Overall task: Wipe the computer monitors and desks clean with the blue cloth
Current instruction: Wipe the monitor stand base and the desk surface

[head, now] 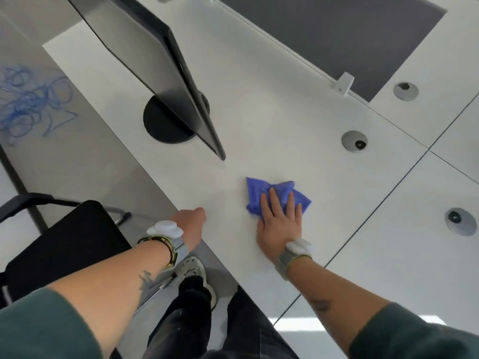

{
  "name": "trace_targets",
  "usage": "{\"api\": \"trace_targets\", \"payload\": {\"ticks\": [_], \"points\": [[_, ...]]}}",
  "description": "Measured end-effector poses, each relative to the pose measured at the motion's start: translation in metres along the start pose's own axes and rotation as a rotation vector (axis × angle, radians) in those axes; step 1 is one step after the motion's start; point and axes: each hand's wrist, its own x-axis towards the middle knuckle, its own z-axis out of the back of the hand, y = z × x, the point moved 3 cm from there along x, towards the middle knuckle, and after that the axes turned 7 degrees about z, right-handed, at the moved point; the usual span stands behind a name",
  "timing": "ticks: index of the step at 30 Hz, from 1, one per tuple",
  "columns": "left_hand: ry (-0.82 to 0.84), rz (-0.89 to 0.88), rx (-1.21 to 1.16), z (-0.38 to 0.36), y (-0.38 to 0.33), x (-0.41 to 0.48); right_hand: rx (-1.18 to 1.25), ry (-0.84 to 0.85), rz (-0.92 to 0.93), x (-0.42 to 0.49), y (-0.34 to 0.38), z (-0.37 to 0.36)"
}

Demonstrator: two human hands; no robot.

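Note:
A crumpled blue cloth (269, 193) lies on the white desk (272, 104), near its front edge. My right hand (281, 221) presses flat on the cloth with straight, spread fingers. My left hand (190, 224) rests at the desk's front edge, to the left of the cloth; its fingers curl down over the edge and are hidden. A dark monitor (145, 60) stands on a round black base (160, 125), behind and to the left of the cloth.
Round grey cable grommets (354, 141) sit in this desk and the neighbouring desks (414, 255) on the right. A grey partition panel (337, 35) runs along the back. A black chair (64, 244) stands at the lower left. Blue cables (28, 102) lie on the floor.

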Motion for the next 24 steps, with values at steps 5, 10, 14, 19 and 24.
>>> {"api": "trace_targets", "payload": {"ticks": [5,10,14,19,24], "points": [[-0.117,-0.174,-0.167,-0.004,-0.025,-0.023,-0.121,0.106,0.699,-0.077,0.009,-0.021],[-0.131,-0.112,-0.039,-0.004,-0.022,-0.026,-0.034,-0.033,-0.276,-0.047,-0.066,0.009],[-0.109,-0.074,-0.065,-0.005,-0.018,-0.018,-0.08,0.028,0.393,-0.069,0.027,-0.02],[-0.229,-0.051,-0.232,0.02,-0.011,-0.009,0.201,-0.11,0.446,-0.015,-0.004,0.017],[-0.245,-0.069,-0.212,0.04,-0.009,0.02,0.356,-0.408,-0.34,0.114,-0.1,0.101]]}}
